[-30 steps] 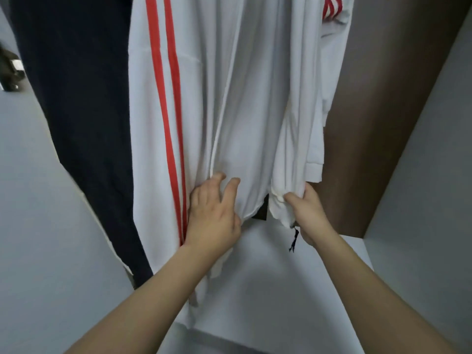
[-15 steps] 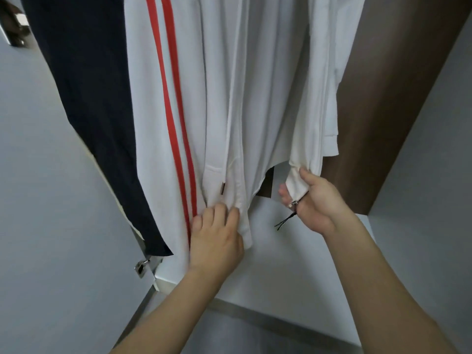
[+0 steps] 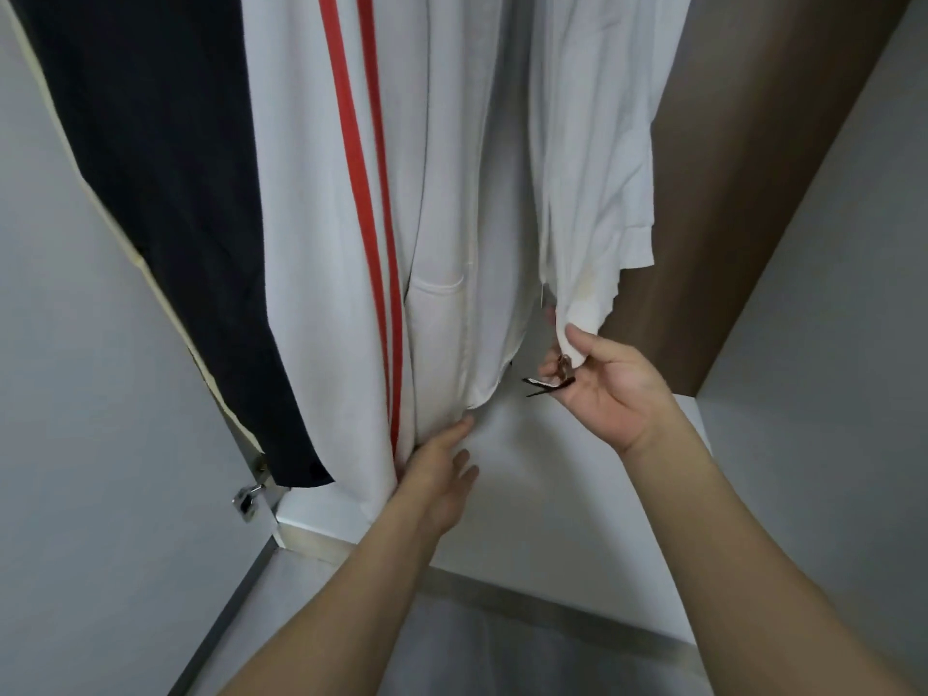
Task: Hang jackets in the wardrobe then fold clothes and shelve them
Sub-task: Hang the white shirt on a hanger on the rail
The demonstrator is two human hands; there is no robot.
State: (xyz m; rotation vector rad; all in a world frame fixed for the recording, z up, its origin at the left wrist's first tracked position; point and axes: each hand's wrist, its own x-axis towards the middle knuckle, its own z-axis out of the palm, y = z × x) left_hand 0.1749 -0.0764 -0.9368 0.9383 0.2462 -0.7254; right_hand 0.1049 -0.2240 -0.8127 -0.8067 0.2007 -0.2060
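The right hand (image 3: pixel 610 389) has its thumb and fingers (image 3: pixel 577 346) curled in a pinch on the lower corner of the white jacket's (image 3: pixel 467 203) right front panel, at the zip end. A thin black zip pull (image 3: pixel 548 387) sticks out leftward just below that pinch.

The left hand (image 3: pixel 436 472) is down and to the left of it, well apart. Its fingers lie fairly straight, tips against the bottom hem of the jacket's left front panel; whether the thumb grips the cloth behind cannot be told.

The jacket hangs above both hands, its front open, the two panels parting just above the fingers. Two red stripes (image 3: pixel 369 203) run down the panel above the left hand. Left of that, touching the white cloth, hangs a dark jacket (image 3: pixel 165 158).

Below the hands is the white wardrobe floor (image 3: pixel 552 474). A brown back wall (image 3: pixel 728 203) stands right of the right hand, with a grey side panel (image 3: pixel 828 319) beyond it. Far left of the left hand is a grey door (image 3: pixel 90 444) with a metal hinge (image 3: pixel 251 497) at its edge.
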